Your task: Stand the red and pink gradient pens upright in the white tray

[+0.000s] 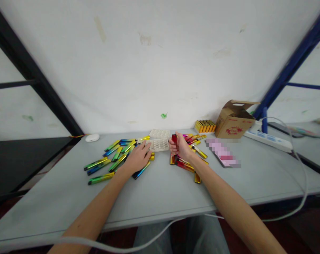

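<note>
My right hand (180,148) is closed around a shiny red tube (174,138), which stands upright in the fist. Below and beside that hand lie several red, gold and pink metallic tubes (185,165). My left hand (138,157) rests with its fingers stretched over a second group of tubes, coloured green, blue and yellow (119,163), each with a dark end. Its fingertips reach the left edge of a white tray with round pockets (159,145). Part of the tubes under the left palm is hidden.
Behind the tray is another white pocketed sheet (160,133). An orange block of upright cylinders (205,126) stands by an open cardboard box (235,123). A phone (223,153), a power strip (268,140) and a white case (92,138) lie on the table. A white cable (305,183) loops across the front.
</note>
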Demonstrator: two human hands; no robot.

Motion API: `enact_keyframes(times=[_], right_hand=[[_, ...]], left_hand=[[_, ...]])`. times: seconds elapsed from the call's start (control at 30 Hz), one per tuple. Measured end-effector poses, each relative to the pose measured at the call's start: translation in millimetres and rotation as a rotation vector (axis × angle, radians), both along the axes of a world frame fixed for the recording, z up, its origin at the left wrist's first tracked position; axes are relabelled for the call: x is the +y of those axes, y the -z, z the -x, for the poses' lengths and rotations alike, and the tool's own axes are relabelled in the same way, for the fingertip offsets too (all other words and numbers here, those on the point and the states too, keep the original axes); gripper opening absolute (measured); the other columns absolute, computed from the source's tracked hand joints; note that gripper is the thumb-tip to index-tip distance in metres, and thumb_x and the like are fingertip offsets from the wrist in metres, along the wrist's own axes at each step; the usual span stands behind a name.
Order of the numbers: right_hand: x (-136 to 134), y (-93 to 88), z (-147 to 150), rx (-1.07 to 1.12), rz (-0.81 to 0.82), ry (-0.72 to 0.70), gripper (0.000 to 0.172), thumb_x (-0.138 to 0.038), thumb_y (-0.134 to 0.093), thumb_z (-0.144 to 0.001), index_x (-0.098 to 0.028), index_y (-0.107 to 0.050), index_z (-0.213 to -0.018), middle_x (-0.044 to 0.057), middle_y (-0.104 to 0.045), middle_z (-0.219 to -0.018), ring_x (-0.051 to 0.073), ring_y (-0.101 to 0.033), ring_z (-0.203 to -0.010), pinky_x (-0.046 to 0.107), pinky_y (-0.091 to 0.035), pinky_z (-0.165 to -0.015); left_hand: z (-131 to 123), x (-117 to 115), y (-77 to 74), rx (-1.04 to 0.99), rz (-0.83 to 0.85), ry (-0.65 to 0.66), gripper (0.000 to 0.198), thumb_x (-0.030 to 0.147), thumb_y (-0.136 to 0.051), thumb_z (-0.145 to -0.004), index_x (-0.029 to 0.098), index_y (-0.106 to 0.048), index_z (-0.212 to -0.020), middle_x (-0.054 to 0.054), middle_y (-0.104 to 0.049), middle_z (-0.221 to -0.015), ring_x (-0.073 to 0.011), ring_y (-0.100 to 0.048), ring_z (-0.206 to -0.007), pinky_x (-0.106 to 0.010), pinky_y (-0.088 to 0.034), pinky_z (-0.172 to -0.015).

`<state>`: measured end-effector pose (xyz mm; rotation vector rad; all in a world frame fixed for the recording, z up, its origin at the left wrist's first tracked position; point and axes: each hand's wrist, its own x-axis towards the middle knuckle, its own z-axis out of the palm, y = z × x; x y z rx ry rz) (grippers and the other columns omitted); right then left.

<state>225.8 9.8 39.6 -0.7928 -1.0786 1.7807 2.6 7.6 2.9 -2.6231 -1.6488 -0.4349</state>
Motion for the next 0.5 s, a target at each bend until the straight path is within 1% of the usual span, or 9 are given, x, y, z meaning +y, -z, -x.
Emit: enact_keyframes(times=[0.13, 0.33, 0.5], right_hand=[[-2.0, -0.1, -0.1, 0.000, 0.007, -0.024, 0.043, -0.056, -0.029, -0.085, -0.022, -0.034, -0.059, -0.008, -0.023, -0.047, 0.007, -0.016, -0.038, 0.020, -0.011, -0.036], [-0.4, -1.7, 0.4, 0.017, 0.060, -0.015, 0.036, -0.043, -0.025, -0.086, -0.022, -0.031, -0.058, -0.008, -0.020, -0.047, 0.007, -0.012, -0.039, 0.020, -0.009, -0.037], [1.0, -1.9, 4.0, -0.018, 0.086, 0.005, 0.031, -0.037, -0.026, -0.087, -0.022, -0.032, -0.060, -0.008, -0.021, -0.047, 0.008, -0.014, -0.038, 0.020, -0.008, -0.037]], left_hand=[[-0.5, -0.9, -1.2, -0.007, -0.001, 0.000, 0.053, 0.038, -0.029, -0.097, 0.012, -0.044, -0.140, -0.017, -0.043, -0.147, -0.0289, -0.042, -0.135, -0.044, -0.032, -0.112], [0.0, -0.3, -0.4, -0.003, -0.004, 0.003, 0.053, 0.038, -0.028, -0.098, 0.011, -0.044, -0.141, -0.017, -0.043, -0.147, -0.0290, -0.043, -0.134, -0.044, -0.033, -0.111], [0.9, 0.8, 1.5, 0.008, -0.011, 0.006, 0.054, 0.039, -0.027, -0.098, 0.011, -0.042, -0.142, -0.017, -0.041, -0.149, -0.0296, -0.043, -0.134, -0.045, -0.032, -0.112]])
